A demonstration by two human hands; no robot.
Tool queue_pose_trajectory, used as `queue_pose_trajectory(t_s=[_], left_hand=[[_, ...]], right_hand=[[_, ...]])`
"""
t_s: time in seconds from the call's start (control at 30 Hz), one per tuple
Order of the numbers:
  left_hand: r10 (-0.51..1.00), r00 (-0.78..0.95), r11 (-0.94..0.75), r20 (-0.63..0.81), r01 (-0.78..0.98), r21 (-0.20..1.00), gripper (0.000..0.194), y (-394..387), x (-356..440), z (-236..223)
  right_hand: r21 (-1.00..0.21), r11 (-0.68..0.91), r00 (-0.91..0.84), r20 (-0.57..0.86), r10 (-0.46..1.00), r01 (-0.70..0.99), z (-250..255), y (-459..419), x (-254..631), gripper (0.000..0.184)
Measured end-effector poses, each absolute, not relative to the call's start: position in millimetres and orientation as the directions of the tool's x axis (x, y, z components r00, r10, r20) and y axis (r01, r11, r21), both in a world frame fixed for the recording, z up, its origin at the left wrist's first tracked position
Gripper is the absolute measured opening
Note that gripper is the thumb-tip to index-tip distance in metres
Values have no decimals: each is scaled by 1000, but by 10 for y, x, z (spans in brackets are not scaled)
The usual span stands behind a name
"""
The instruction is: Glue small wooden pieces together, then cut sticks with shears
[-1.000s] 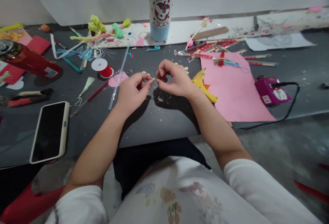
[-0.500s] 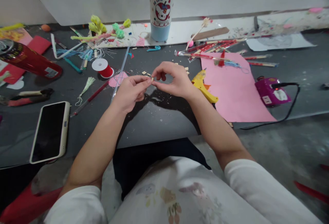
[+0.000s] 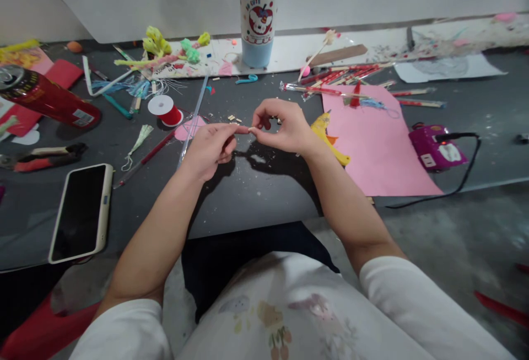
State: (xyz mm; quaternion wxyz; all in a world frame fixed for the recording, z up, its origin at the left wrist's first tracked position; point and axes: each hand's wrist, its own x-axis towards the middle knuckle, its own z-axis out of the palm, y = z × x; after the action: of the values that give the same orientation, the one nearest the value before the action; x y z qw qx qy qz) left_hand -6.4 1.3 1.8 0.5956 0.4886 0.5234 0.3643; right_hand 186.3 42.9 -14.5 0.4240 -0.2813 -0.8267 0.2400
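Note:
My right hand (image 3: 285, 125) pinches a tiny pale piece (image 3: 250, 130), seemingly wood, between thumb and fingertips. The outstretched index finger of my left hand (image 3: 210, 145) meets it from the left. The thumb of that hand presses against the index finger and the other fingers are curled; whether anything sits in them is hidden. Just beyond the fingertips, several small pale wooden bits (image 3: 233, 118) lie on the dark table (image 3: 252, 205). A yellow glue gun (image 3: 330, 138) rests beside my right wrist, partly covered by it.
To the left are a spool of red ribbon (image 3: 166, 111), a phone (image 3: 81, 212), pliers (image 3: 45, 156) and a red can (image 3: 49, 98). A water bottle (image 3: 259, 21) stands behind. Pink paper (image 3: 380, 145), wrapped sticks (image 3: 343, 76) and a corded purple box (image 3: 438, 148) lie right.
My right hand has shifted slightly right with the pale piece between its fingertips. My left index finger has straightened out, and its thumb has drawn back from the piece.

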Motion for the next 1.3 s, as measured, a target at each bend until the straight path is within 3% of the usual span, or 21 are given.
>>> queue_pose_trajectory(t_s=[0.1,0.23,0.37,0.5,0.73,1.3], left_hand=[[952,182,225,-244,120,967,37,19,-75,5],[989,104,65,-103,324,944,28,15,-85,-62],[999,40,-37,14,672,740,19,-9,-65,-88],[992,44,-102,119,833,543,14,-26,-49,-97],[986,33,-106,161,878,467,15,-9,-87,-151],[992,3,-63,122,868,493,18,-11,-68,-101]], right_hand=[[-636,709,-456,556,695,305,-135,451,1910,13],[-641,674,-438,521,733,367,-123,470,1954,12],[-636,668,-427,519,741,386,-128,480,1975,11],[-624,674,-434,520,736,395,-146,495,1982,10],[-585,678,-494,471,731,445,-165,511,1975,8],[-545,689,-576,398,714,477,-200,507,1945,4]])
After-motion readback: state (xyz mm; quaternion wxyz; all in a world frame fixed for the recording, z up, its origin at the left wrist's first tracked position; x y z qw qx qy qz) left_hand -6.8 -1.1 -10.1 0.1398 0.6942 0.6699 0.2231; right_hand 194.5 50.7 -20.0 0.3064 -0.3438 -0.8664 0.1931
